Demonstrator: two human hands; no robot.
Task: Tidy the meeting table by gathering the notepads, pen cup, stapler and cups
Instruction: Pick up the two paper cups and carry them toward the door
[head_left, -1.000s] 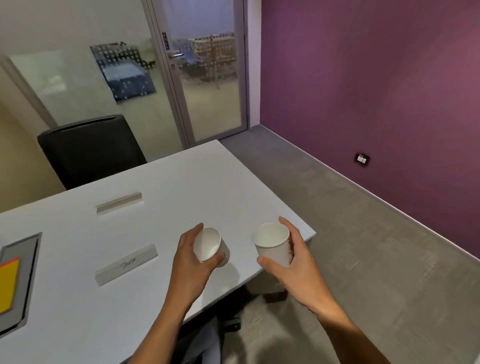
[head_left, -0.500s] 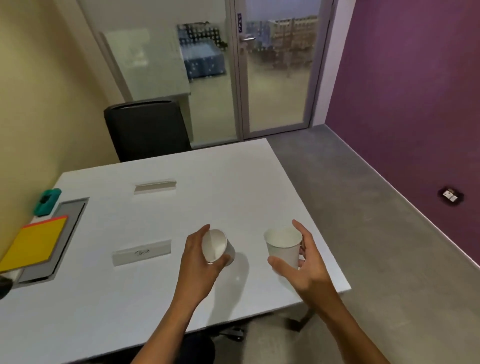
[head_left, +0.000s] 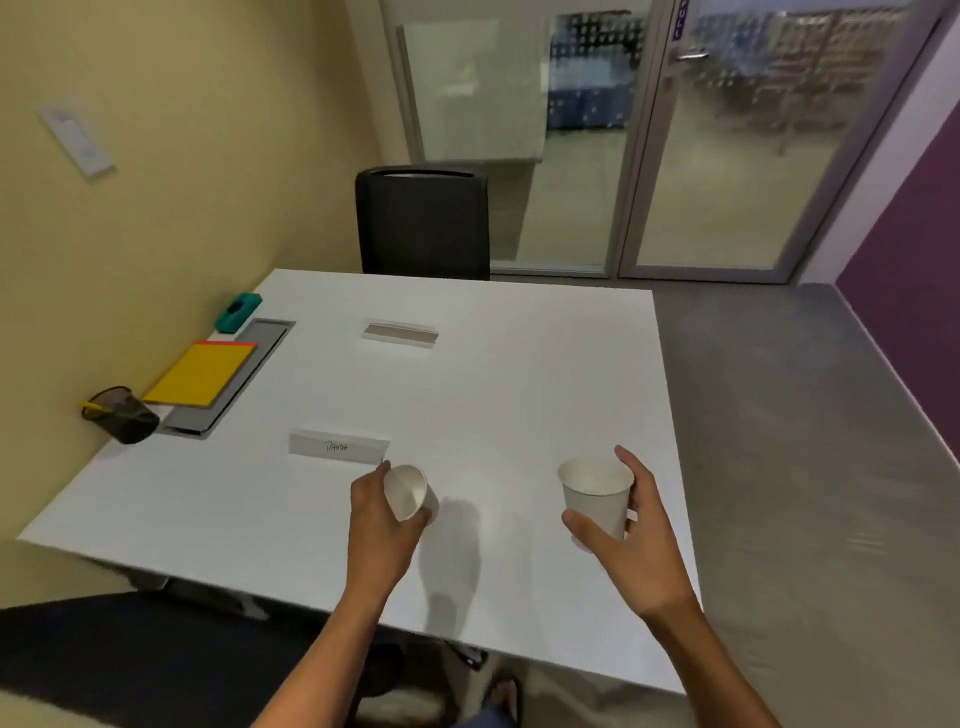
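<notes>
My left hand (head_left: 382, 525) grips a white paper cup (head_left: 408, 493) tilted on its side, mouth toward me, above the white table (head_left: 519, 389). My right hand (head_left: 634, 540) holds a second white paper cup (head_left: 597, 493) upright near the table's right edge. At the far left, by the yellow wall, lie a yellow notepad (head_left: 202, 374) over an orange one, a teal stapler (head_left: 238, 312) behind them, and a dark mesh pen cup (head_left: 120, 415) with a yellow pen in it.
Two white name cards (head_left: 337, 447) (head_left: 400, 332) lie on the table. A grey cable hatch (head_left: 234, 379) sits under the notepads. A black chair (head_left: 423, 223) stands at the far side, before glass doors. Grey floor and a purple wall lie to the right.
The view has swung left, bringing the stapler, notepads and pen cup into sight. Both hands still hold their cups, which have drifted a little further apart.
</notes>
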